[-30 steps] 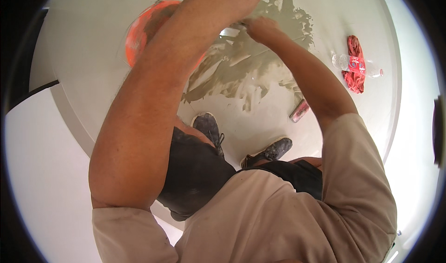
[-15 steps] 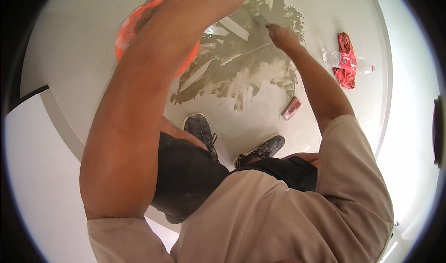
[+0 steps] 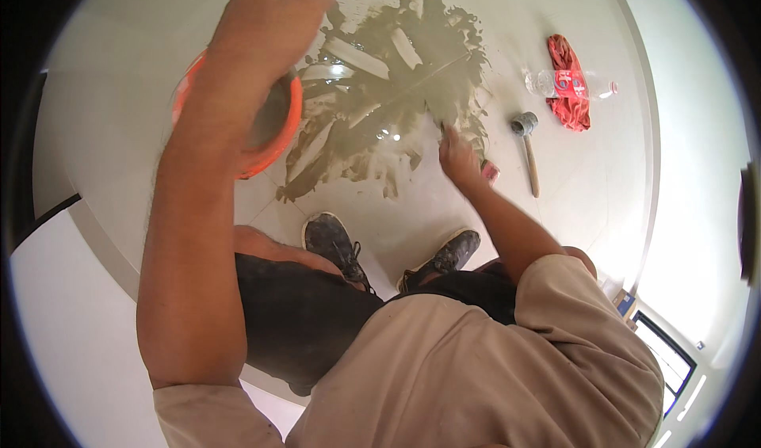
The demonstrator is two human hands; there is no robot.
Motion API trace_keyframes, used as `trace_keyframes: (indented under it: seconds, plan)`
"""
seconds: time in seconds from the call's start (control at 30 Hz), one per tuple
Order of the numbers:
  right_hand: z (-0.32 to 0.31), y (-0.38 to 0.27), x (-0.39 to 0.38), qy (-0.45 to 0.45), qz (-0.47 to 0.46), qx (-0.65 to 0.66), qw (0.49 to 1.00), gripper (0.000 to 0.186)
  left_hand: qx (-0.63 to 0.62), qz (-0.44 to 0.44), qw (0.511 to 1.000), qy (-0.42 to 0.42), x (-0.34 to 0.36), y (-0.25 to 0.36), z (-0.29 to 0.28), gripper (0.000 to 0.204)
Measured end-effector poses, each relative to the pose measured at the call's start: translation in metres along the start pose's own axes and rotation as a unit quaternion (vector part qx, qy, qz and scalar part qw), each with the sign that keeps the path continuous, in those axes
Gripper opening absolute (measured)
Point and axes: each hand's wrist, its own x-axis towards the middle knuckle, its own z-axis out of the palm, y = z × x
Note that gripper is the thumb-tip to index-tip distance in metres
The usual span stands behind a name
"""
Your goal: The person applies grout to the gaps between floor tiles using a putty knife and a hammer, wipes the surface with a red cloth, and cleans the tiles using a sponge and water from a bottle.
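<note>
The right grip (image 3: 460,156) clasps a trowel (image 3: 442,124), grey paste (image 3: 408,93) ahead; whether the left grip (image 3: 273,12), near an orange bucket (image 3: 295,106), holds anything cannot be told.

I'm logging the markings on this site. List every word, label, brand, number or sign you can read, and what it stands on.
Red label on the clear plastic bottle: pale lettering, too small and blurred to quote.
Blue patch on the boxes at lower right: too small to tell whether it bears print.
Orange bucket, mallet: no lettering shows.
</note>
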Motion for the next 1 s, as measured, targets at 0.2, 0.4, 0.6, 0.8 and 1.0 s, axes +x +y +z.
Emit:
trace_keyframes:
  seconds: [0.2, 0.4, 0.6, 0.8, 1.0]
  plan:
    - [-0.012, -0.002, -0.01, 0.05, -0.032, 0.057, 0.997, 0.041, 0.032, -0.057, 0.997, 0.04, 0.012, -0.03, -0.049, 0.048]
    - [0.01, 0.01, -0.035, 0.005, 0.059, 0.034, 0.998, 0.042, 0.047, -0.221, 0.972, 0.066, 0.017, -0.1, -0.109, 0.058]
    - [-0.018, 0.006, 0.058, 0.09, -0.037, 0.084, 0.992, 0.034, 0.02, -0.396, 0.914, 0.088, -0.005, -0.199, -0.13, 0.091]
    - [-0.018, 0.013, -0.03, 0.025, 0.078, 0.104, 0.991, 0.04, 0.012, -0.526, 0.847, 0.081, -0.019, -0.179, -0.084, 0.039]
    - [-0.128, -0.119, -0.006, 0.065, -0.133, 0.253, 0.956, 0.027, -0.089, -0.483, 0.868, 0.073, -0.002, -0.213, -0.099, 0.034]
